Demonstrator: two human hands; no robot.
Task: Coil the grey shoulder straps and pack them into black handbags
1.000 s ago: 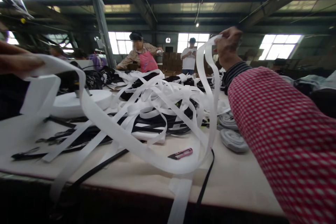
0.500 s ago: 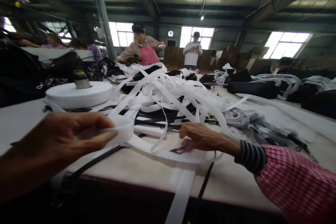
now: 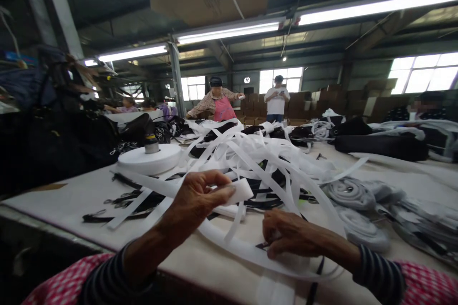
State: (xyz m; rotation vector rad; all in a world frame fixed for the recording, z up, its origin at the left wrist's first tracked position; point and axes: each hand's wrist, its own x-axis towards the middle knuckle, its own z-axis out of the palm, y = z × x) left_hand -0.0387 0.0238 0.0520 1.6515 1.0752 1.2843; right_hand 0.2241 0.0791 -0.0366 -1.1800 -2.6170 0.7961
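Observation:
My left hand [image 3: 202, 195] is raised over the table and pinches a folded end of white tape [image 3: 239, 190] between thumb and fingers. The strip runs back into a big tangle of white tape [image 3: 250, 152] heaped over black straps. My right hand [image 3: 291, 236] lies low on the beige tabletop [image 3: 71, 200], fingers curled down over a small dark cutter [image 3: 264, 245] of which only a sliver shows. A loop of white tape passes under both hands.
A flat roll of white tape [image 3: 148, 161] with a spool on top stands at the left. Grey coiled webbing [image 3: 348, 193] lies to the right, black bags [image 3: 379, 145] beyond it. Dark bags [image 3: 53, 143] are piled at the far left. Two people [image 3: 219, 105] [image 3: 277, 97] stand at the back.
My right hand came down from holding tape high and settled on the cutter. My left hand rose and moved to the middle with the folded tape end. The view tilted upward.

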